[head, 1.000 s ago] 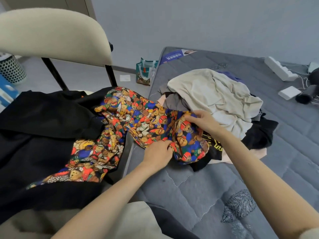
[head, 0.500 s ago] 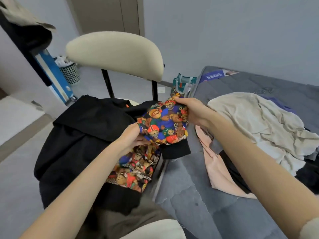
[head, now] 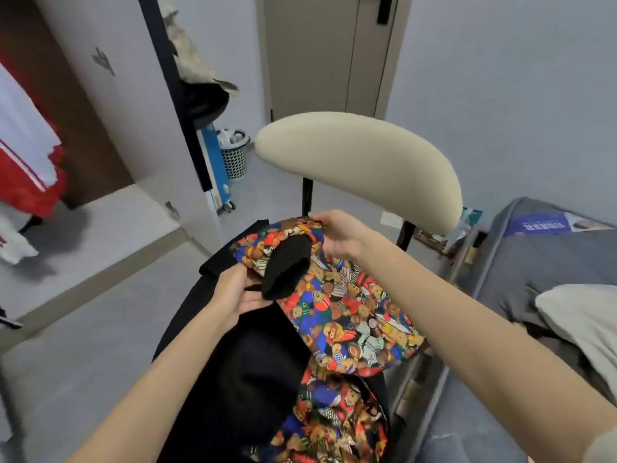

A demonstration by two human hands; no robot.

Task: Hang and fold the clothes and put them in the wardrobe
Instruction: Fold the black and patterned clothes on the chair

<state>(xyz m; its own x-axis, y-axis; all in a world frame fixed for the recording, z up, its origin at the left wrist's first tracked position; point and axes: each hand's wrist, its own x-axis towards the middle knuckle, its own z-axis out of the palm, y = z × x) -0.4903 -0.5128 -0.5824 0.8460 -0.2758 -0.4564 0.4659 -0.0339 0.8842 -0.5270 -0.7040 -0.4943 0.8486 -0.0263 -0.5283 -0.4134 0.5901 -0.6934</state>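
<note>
A bear-print garment [head: 350, 315] with black lining and a black cuff [head: 283, 265] is held up over the chair seat. My left hand [head: 238, 292] grips its black lower edge below the cuff. My right hand [head: 337, 235] pinches the printed fabric at the top, just under the chair's backrest. The rest of the garment hangs down, printed side to the right, black side [head: 240, 379] to the left. An open wardrobe [head: 100, 135] stands at the left with a red and white garment [head: 23, 152] hanging inside.
A chair with a beige curved backrest [head: 360, 168] stands right behind the garment. The grey bed [head: 547, 262] lies at the right with a beige garment [head: 587, 315] on it. A white mesh basket [head: 233, 155] and a door [head: 320, 51] are beyond.
Both hands lifted the bear-print garment off the bed pile and carried it left over the chair. The view swung left and up, bringing the wardrobe and door into sight.
</note>
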